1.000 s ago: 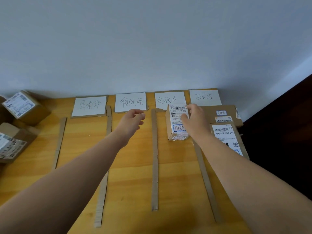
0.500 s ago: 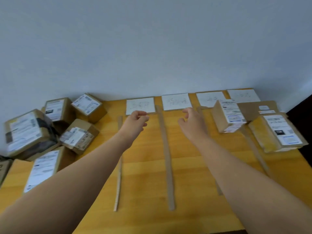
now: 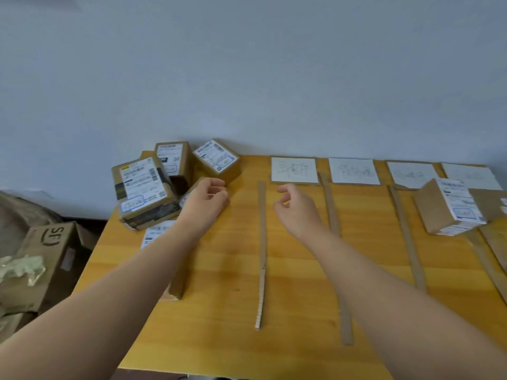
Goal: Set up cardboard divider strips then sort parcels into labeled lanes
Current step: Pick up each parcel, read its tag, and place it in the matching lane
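My left hand (image 3: 204,205) hangs with its fingers loosely curled, gripping nothing, over the near edge of the parcel pile (image 3: 146,187) at the counter's (image 3: 227,338) far-left corner. Whether it touches the box beneath it I can't tell. My right hand (image 3: 297,211) is just as slack, thumb and forefinger bent toward each other with nothing between them, above the lane between the first divider strip (image 3: 262,256) and the second strip (image 3: 346,322). My left forearm crosses a flat parcel (image 3: 157,233) lying nearer me than the pile. Further right runs a third strip (image 3: 408,239), and beyond it a lone parcel (image 3: 445,211) stands tilted, label up, close to a fourth strip (image 3: 487,266) at the frame's edge. Along the wall (image 3: 247,78) lie four white label cards (image 3: 294,170), one heading each lane; the first reads clearly enough as handwriting, the rest are blurred. Off the counter's left side, on the floor, sits an open SF carton (image 3: 50,256) with crumpled paper on it.
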`<state>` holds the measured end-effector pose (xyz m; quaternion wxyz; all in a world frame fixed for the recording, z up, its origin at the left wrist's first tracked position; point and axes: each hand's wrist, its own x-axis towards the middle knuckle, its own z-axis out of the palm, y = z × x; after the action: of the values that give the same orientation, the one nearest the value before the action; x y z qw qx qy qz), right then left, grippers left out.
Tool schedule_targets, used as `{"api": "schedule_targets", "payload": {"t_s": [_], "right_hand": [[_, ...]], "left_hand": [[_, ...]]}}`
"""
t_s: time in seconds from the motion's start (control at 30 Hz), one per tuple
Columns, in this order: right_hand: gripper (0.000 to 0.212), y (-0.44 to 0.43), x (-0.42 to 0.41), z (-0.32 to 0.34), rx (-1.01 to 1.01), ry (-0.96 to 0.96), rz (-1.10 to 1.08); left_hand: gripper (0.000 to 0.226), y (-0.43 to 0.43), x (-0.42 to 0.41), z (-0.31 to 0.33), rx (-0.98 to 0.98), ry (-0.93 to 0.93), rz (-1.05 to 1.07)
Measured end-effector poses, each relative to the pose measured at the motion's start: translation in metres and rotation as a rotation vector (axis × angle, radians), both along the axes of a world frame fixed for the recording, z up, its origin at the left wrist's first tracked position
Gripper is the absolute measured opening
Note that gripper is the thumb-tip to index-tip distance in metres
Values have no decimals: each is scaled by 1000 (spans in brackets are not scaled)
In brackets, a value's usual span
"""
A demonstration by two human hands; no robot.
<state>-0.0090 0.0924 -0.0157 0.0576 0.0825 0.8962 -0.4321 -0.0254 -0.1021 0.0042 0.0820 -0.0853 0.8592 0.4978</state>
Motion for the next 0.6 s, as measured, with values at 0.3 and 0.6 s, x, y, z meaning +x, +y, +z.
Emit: {"api": "schedule_targets", "payload": {"t_s": [0.3, 0.6], "right_hand": [[30, -84, -27, -2, -105, -69, 16], [27, -170, -35, -16, -153, -115, -84]], "left_hand": [[44, -116, -39, 1, -388, 68, 146], [58, -197, -65, -31, 6, -277, 248]]}}
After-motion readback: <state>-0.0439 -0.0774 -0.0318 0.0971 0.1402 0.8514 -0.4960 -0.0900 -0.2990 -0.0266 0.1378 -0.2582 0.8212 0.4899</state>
